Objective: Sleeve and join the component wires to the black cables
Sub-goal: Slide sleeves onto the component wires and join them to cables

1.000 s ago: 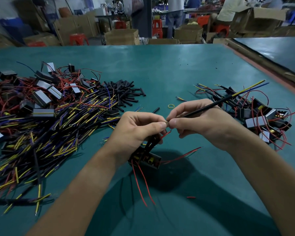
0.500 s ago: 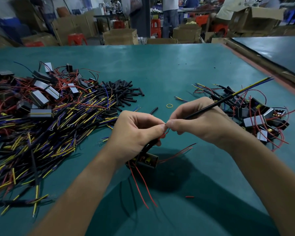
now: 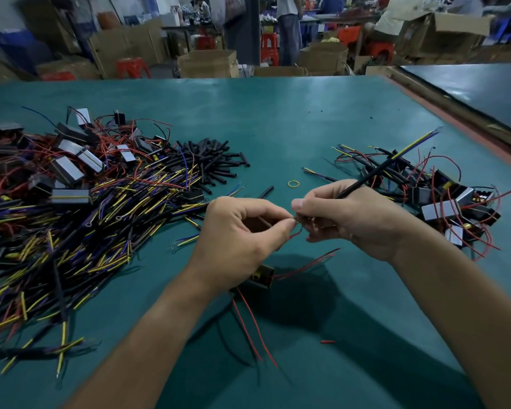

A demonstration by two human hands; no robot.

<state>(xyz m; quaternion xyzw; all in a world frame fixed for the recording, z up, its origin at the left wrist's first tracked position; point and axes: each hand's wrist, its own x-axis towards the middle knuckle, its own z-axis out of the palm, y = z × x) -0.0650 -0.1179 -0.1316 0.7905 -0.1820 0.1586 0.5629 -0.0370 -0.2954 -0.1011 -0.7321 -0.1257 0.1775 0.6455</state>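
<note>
Above the green table, the left hand pinches a red component wire at the tip of the black cable gripped by the right hand; weight from the component below the wrist may tug the joint apart

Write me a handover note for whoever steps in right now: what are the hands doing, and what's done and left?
Left hand pinches a red wire of the small black box below it. Right hand grips a black cable; the ends meet at the fingertips. Join not visibly finished. Loose cables and black sleeves lie left; boxes with cables, apparently done, lie right. Many remain.
</note>
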